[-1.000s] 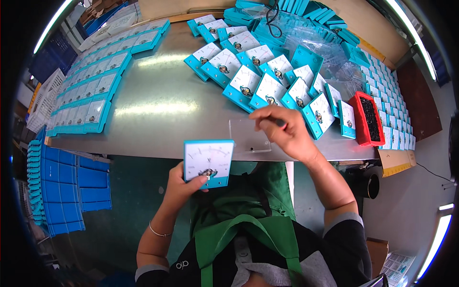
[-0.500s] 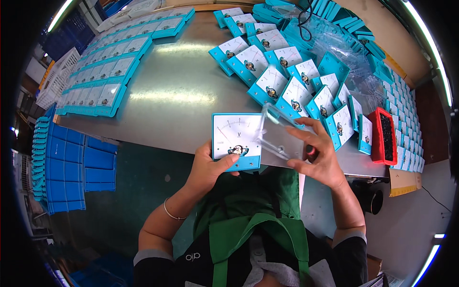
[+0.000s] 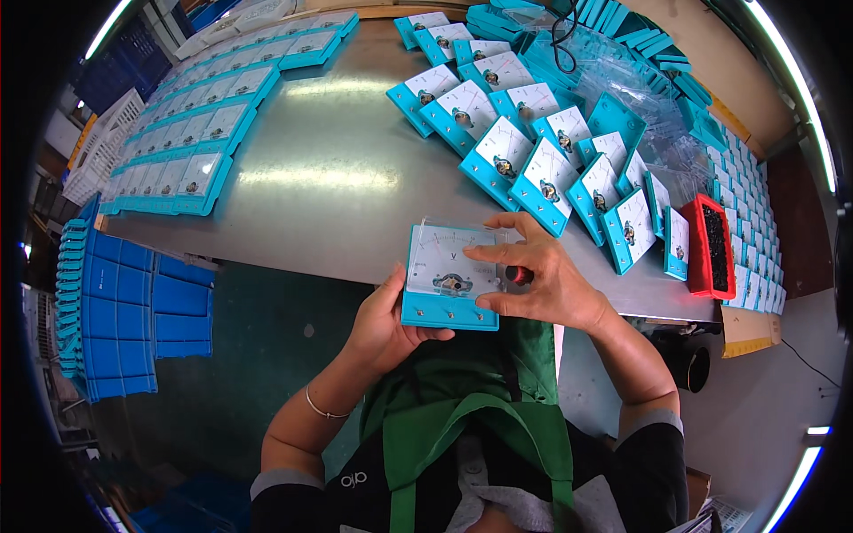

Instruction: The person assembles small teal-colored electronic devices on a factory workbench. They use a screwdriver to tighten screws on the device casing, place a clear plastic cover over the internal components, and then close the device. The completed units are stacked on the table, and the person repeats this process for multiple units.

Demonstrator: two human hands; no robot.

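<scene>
My left hand (image 3: 380,325) grips a panel voltmeter (image 3: 432,313) by its left side and lower edge, just in front of the bench. The meter has a turquoise base, a white dial and small screws along its lower strip. Over the dial lies a clear plastic cover (image 3: 451,227), slightly askew past the base's top edge. My right hand (image 3: 553,282) pinches this cover at its right side, fingers above and thumb below. A red, rounded thing (image 3: 519,275), perhaps a tool handle, is tucked in the right palm; most of it is hidden.
On the metal bench (image 3: 302,195), several uncovered meters (image 3: 502,155) spread to the right. Rows of meters (image 3: 178,169) line the left. A red bin (image 3: 721,277) of small black parts stands right, below clear covers (image 3: 613,67). Blue crates (image 3: 120,311) stand at left.
My right hand has brought the clear cover leftward from beside the meter onto its dial. The left hand has shifted its hold to the meter's lower left, and the meter sits slightly lower.
</scene>
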